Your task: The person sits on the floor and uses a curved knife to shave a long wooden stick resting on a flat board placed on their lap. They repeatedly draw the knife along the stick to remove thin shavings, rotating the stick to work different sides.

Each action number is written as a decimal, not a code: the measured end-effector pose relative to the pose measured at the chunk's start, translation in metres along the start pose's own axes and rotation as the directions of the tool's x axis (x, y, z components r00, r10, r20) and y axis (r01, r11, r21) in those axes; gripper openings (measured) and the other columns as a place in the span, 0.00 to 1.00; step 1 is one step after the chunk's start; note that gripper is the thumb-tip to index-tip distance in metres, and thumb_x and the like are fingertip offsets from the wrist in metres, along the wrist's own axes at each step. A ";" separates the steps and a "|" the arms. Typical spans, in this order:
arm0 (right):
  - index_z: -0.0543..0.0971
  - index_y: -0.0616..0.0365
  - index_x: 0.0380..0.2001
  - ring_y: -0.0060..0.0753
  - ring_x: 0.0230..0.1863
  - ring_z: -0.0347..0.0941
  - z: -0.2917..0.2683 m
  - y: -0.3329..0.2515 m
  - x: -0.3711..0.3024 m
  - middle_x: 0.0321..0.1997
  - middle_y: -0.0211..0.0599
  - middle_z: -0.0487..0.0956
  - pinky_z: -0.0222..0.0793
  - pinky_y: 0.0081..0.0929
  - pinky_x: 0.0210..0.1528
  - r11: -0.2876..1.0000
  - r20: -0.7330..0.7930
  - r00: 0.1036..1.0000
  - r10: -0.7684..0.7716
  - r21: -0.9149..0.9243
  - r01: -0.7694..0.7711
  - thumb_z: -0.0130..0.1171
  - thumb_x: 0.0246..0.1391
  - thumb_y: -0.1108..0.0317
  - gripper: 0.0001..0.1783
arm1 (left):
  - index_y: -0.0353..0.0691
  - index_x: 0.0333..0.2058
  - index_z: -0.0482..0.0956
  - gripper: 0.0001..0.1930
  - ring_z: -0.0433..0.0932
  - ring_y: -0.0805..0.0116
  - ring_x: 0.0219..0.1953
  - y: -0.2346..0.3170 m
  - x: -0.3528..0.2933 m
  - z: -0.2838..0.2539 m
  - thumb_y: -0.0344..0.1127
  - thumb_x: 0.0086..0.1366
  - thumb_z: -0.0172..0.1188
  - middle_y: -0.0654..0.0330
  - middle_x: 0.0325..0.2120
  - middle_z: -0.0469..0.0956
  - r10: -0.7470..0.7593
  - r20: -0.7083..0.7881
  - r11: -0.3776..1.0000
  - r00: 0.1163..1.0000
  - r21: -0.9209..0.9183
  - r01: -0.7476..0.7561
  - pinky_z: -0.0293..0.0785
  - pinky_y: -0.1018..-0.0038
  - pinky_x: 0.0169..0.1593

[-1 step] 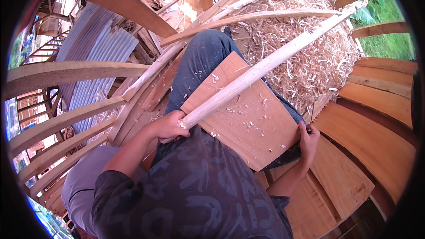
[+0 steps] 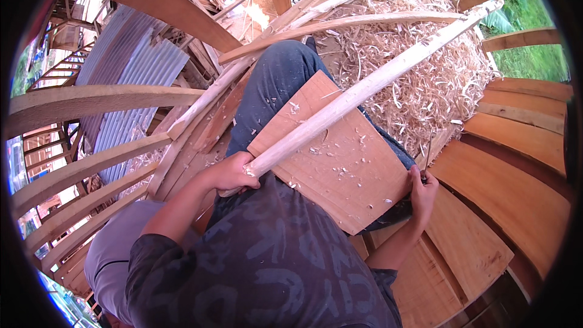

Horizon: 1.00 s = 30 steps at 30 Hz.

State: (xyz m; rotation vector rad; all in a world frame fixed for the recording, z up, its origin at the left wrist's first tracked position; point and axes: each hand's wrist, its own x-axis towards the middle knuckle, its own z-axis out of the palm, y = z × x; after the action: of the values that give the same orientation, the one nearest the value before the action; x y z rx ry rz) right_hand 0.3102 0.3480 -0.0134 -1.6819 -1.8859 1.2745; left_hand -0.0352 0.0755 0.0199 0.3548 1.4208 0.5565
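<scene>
A long, pale, peeled wooden pole slants from my lap up to the far right. My left hand is closed around its near end. Under the pole, a flat brown board lies across my thighs, with small wood chips scattered on it. At the board's right corner, my right hand is closed on the dark handle of a thin-bladed knife. The blade points away from me, apart from the pole. My fingers hide most of the handle.
Wood shavings are heaped beyond my legs. Another peeled stick runs under the pole's far end. Wooden slats form a railing at left, with corrugated sheets beyond. Wide planks lie at right.
</scene>
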 end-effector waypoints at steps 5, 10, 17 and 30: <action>0.70 0.64 0.22 0.19 0.22 0.54 0.010 0.010 -0.004 0.19 0.23 0.61 0.51 0.21 0.24 0.990 -0.350 0.927 -0.133 0.001 0.143 0.50 0.61 0.56 0.21 | 0.29 0.37 0.71 0.17 0.74 0.74 0.18 -0.002 0.005 -0.003 0.27 0.47 0.63 0.60 0.21 0.75 0.022 0.043 1.000 0.999 -0.023 -0.021 0.69 0.77 0.22; 0.66 0.60 0.20 0.17 0.21 0.52 0.020 -0.038 -0.020 0.18 0.22 0.60 0.48 0.21 0.22 0.978 -0.320 0.924 -0.209 -0.088 0.191 0.46 0.63 0.56 0.22 | 0.29 0.37 0.71 0.17 0.74 0.74 0.18 -0.003 0.010 -0.006 0.27 0.47 0.63 0.60 0.21 0.74 0.005 0.039 1.000 0.999 0.011 -0.005 0.69 0.77 0.22; 0.68 0.64 0.18 0.36 0.14 0.62 0.073 -0.113 -0.038 0.14 0.42 0.65 0.56 0.33 0.19 0.935 0.140 0.940 -0.312 -0.130 0.330 0.54 0.57 0.59 0.21 | 0.28 0.33 0.72 0.14 0.74 0.74 0.18 -0.003 0.009 -0.005 0.27 0.46 0.61 0.60 0.19 0.75 0.022 0.009 0.999 1.000 -0.025 -0.021 0.69 0.76 0.22; 0.73 0.64 0.18 0.52 0.21 0.72 0.122 -0.125 -0.058 0.19 0.51 0.74 0.66 0.42 0.23 0.775 0.385 0.872 -0.300 -0.435 0.459 0.53 0.56 0.52 0.24 | 0.28 0.33 0.72 0.14 0.74 0.73 0.18 -0.018 0.021 -0.012 0.26 0.45 0.58 0.59 0.20 0.74 0.152 0.022 0.988 0.988 0.035 -0.152 0.70 0.75 0.22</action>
State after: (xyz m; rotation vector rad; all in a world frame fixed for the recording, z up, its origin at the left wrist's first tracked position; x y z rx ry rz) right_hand 0.1578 0.2564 0.0330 -1.2306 -2.7791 0.9357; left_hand -0.0433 0.0714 -0.0093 0.4997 1.3937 0.6497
